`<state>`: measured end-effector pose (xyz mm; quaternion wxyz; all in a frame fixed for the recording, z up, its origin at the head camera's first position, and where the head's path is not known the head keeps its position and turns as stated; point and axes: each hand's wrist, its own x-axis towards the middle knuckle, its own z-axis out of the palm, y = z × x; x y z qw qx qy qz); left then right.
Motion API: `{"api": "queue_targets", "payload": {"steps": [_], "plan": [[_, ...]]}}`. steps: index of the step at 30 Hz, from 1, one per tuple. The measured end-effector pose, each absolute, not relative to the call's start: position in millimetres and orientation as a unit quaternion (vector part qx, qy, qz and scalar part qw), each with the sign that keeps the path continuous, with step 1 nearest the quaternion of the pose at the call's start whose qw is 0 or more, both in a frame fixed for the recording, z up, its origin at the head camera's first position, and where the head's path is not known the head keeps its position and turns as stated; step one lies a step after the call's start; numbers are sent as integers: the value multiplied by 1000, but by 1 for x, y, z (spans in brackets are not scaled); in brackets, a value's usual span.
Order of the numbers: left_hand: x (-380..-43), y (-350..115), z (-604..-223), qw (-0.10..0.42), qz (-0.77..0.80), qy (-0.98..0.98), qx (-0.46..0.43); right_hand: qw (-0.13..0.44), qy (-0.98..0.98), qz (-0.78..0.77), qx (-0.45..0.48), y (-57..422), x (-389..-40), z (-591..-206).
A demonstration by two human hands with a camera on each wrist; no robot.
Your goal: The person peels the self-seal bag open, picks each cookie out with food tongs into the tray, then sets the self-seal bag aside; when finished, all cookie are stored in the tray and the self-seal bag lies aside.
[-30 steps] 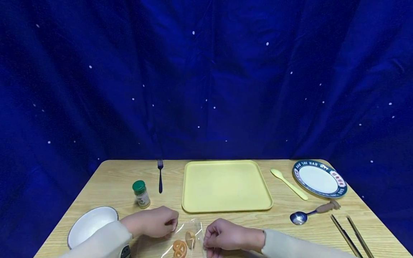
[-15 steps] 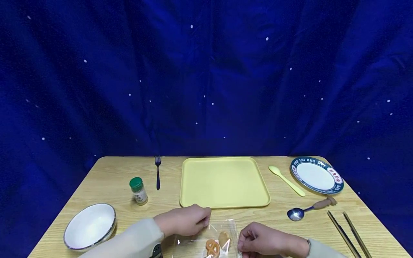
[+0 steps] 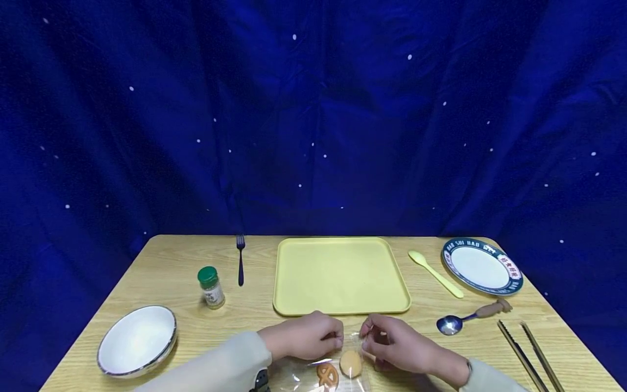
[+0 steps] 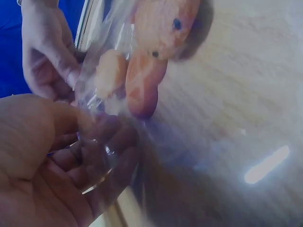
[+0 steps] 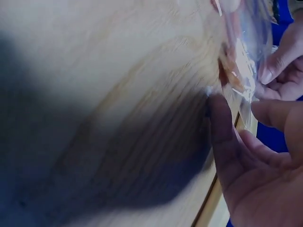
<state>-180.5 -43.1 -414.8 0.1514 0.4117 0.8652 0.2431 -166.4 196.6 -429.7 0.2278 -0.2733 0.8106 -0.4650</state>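
A clear plastic bag (image 3: 301, 375) lies at the table's front between both hands. Inside it are a pretzel-shaped biscuit (image 3: 327, 374) and a round pale biscuit (image 3: 350, 363). In the left wrist view, a reddish-orange rounded piece (image 4: 165, 23) with dark dots also shows through the film. My left hand (image 3: 313, 336) pinches the bag's far edge, its thumb and fingers either side of the film. At the bag's far right corner, my right hand (image 3: 399, 345) has thumb and finger curled at the film. The bag's near end is cut off by the head view's lower border.
A yellow tray (image 3: 342, 276) is just beyond the hands. Leftward are a white bowl (image 3: 137, 340), a green-capped seasoning jar (image 3: 211, 288) and a dark fork (image 3: 240, 260). Rightward lie a yellow spoon (image 3: 436, 274), a rimmed plate (image 3: 482, 267), a metal spoon (image 3: 449, 325) and tongs (image 3: 529, 354).
Both hands and the bag have moved right across the front of the table. The right hand has then risen along the bag to its far corner, closer to the left hand.
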Motion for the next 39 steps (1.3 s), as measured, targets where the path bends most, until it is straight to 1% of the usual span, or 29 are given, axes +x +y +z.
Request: {"api": "queue_targets", "payload": {"steps": [6,10,24,31,34,39], "plan": [[-180,-38,-419,141,260,866,403,124,857,-382,-324,188,-173,-429],[-180,-39,-420,140,274,860,407,91,866,-359,-338,184,-175,-430],[-180,-43,-425,168,286,860,388,86,861,-348,-359,184,-176,-424],[-182,-44,-427,160,273,865,389,93,836,-371,-392,182,-177,-431],[-183,-43,-427,162,275,864,390,104,833,-382,-387,180,-178,-434],[-181,-42,-429,156,275,865,391,99,834,-392,-374,179,-176,-437]]}}
